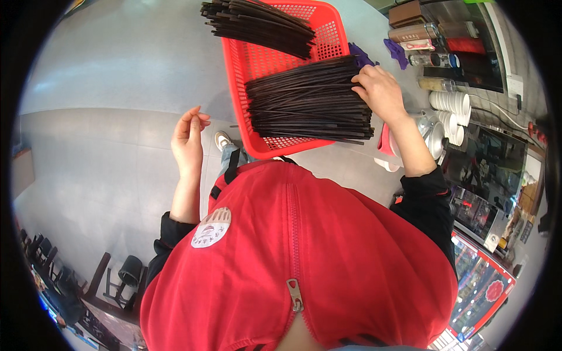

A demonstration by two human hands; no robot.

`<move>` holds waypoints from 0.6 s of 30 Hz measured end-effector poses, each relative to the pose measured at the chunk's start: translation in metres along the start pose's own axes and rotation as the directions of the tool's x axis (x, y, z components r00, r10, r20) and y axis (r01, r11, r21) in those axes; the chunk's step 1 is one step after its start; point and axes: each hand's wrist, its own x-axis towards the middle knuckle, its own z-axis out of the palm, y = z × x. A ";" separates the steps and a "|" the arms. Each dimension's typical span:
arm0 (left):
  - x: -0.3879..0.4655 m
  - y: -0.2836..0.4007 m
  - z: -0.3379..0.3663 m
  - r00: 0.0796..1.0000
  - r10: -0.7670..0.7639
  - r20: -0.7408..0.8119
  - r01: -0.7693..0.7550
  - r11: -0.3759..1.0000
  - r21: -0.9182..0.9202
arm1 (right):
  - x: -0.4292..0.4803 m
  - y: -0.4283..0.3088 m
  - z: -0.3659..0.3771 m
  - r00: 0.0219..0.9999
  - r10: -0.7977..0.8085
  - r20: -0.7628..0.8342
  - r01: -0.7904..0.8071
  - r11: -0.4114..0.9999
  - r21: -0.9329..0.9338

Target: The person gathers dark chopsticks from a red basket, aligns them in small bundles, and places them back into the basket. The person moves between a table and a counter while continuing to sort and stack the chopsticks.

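Note:
Dark chopsticks (307,101) lie in a broad pile across the near part of a red plastic basket (257,151). A second bundle of dark chopsticks (263,26) rests at the basket's far end, sticking out over its left rim. My right hand (380,90) is at the right ends of the near pile, thumb and fingertips touching them. Whether it grips a stick cannot be made out. Left of the basket, my left hand (189,140) is raised with loosely curled fingers and nothing visible in it. A short, thin dark piece (234,126) shows between that hand and the basket.
The basket is on a grey table (131,66). To the right are purple cloth (397,53), bottles (434,60), stacked white cups (450,103) and a metal kettle (432,131). Dark stools (130,270) stand at lower left. A shoe (222,139) shows on the floor below.

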 end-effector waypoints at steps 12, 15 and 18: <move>0.002 0.000 -0.001 1.000 0.017 0.025 -0.018 1.000 0.018 | -0.004 -0.081 0.053 0.983 -0.128 0.128 0.119 0.990 0.071; 0.002 -0.001 -0.006 1.000 0.025 0.017 -0.025 0.999 0.026 | -0.003 -0.085 0.055 0.981 -0.163 0.107 0.164 0.986 0.000; 0.002 -0.002 -0.011 1.000 0.024 0.017 -0.024 0.999 0.031 | -0.006 -0.078 0.040 0.981 -0.169 0.095 0.173 0.984 -0.040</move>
